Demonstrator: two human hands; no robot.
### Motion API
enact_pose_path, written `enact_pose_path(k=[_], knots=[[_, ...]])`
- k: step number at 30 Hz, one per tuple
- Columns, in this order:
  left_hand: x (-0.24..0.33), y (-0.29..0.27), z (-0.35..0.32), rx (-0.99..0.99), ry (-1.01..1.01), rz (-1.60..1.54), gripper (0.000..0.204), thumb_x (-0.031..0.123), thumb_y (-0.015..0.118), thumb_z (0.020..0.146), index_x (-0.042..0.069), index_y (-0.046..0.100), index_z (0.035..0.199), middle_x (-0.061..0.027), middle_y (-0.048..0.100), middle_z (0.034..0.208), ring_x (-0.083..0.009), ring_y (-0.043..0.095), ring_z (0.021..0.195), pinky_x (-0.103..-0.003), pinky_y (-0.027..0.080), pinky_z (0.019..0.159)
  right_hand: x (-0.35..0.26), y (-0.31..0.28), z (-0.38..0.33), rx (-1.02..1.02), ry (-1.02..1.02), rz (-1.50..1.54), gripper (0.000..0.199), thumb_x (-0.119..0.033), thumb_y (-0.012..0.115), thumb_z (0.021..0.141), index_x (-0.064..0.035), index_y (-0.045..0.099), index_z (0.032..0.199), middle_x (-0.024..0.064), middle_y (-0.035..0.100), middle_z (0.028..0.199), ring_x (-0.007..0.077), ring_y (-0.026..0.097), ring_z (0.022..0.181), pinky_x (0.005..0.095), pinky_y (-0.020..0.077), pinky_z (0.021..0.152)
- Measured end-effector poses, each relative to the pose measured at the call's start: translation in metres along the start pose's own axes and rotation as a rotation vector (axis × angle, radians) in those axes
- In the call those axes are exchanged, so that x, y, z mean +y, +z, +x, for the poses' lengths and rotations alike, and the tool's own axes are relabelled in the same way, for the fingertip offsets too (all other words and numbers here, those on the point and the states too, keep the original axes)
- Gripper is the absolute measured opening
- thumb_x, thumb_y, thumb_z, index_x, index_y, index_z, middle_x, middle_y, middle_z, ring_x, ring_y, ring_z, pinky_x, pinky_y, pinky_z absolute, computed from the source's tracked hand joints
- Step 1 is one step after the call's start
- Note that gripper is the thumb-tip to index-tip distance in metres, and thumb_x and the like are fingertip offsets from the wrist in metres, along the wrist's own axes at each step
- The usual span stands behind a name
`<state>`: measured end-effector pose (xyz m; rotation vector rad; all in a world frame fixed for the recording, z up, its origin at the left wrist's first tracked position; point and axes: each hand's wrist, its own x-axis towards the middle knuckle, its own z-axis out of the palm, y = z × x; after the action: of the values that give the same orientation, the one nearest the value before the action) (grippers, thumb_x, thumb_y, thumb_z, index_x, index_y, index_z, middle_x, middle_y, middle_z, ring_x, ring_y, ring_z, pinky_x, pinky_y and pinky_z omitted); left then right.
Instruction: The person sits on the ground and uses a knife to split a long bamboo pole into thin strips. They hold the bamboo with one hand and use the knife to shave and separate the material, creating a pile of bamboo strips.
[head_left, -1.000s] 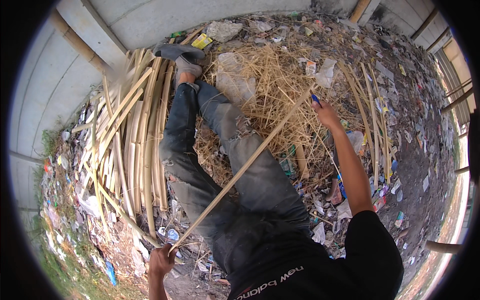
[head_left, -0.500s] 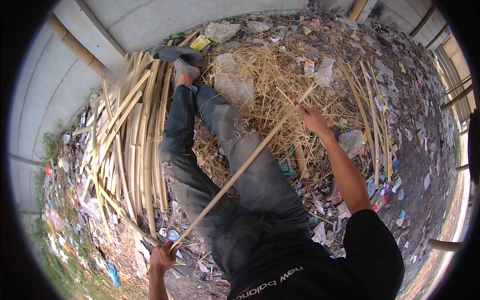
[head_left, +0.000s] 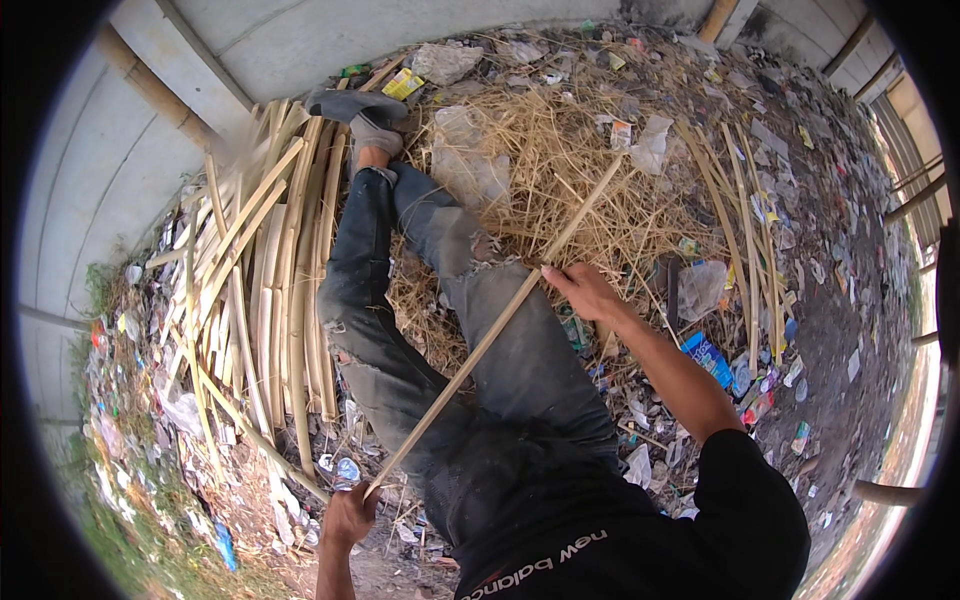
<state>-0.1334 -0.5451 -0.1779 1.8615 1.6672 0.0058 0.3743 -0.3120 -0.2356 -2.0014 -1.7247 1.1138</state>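
Left hand (head_left: 348, 516), grip clamped on the bamboo strip (head_left: 499, 320) at its near end, and that strip slants across the trousers (head_left: 530, 350)! Right hand (head_left: 585, 292) meets it farther along, grip closed or apart, I can't tell.

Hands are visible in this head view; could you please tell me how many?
2: the left hand gripping the near end of the pale strip, and the right hand farther along it.
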Motion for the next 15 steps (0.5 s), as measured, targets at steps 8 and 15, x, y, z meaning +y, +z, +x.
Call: enact_pose_path(k=[8,15], knots=[[0.072,0.013,0.050,-0.006,0.019,-0.027,0.031,0.032,0.059,0.105,0.002,0.067,0.097,-0.0282,0.067,0.071,-0.0517,0.066,0.070,-0.057,0.052,0.060,-0.043,0.024,-0.034,-0.008,-0.093,-0.049,0.071,-0.055,0.045,0.108,0.0048,0.067,0.076,0.0291,0.063,0.070,0.0495,0.066,0.074,0.0551,0.0511,0.071],[0.152,0.039,0.133,0.013,-0.040,-0.089,0.040,0.039,0.058,0.105,0.001,0.068,0.100,-0.0320,0.069,0.083,-0.0533,0.068,0.085,-0.061,0.054,0.077,-0.062,0.047,-0.055,-0.014,-0.178,-0.094,0.071,-0.058,0.049,0.105,0.0044,0.064,0.074,0.0278,0.061,0.067,0.0501,0.062,0.070,0.0562,0.0499,0.069]])
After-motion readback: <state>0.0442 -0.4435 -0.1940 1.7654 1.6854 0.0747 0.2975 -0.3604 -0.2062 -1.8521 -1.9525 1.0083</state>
